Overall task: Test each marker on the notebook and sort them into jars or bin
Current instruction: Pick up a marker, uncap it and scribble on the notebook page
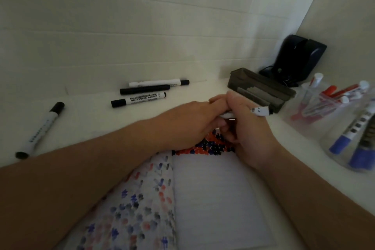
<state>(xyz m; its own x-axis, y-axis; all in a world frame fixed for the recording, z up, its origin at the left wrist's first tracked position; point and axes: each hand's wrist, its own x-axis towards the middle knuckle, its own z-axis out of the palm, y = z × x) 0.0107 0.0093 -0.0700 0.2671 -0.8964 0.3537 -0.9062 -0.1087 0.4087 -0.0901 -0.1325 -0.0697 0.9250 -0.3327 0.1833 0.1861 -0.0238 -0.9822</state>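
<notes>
Both hands meet above the top of an open notebook [219, 195], whose pages carry red, blue and black test marks. My right hand [249, 134] grips a white marker [259, 112] whose end sticks out to the right. My left hand [190, 124] holds the marker's other end, which its fingers hide. Three black-capped markers [142, 99] lie side by side on the white table beyond the hands. One more black marker [40, 130] lies alone at the far left.
A clear jar [316, 111] with red markers and a clear jar [353, 144] with blue markers stand at the right. A dark grey bin [261, 89] sits just behind my hands, with a black device [298, 59] in the corner. A wall runs behind the table.
</notes>
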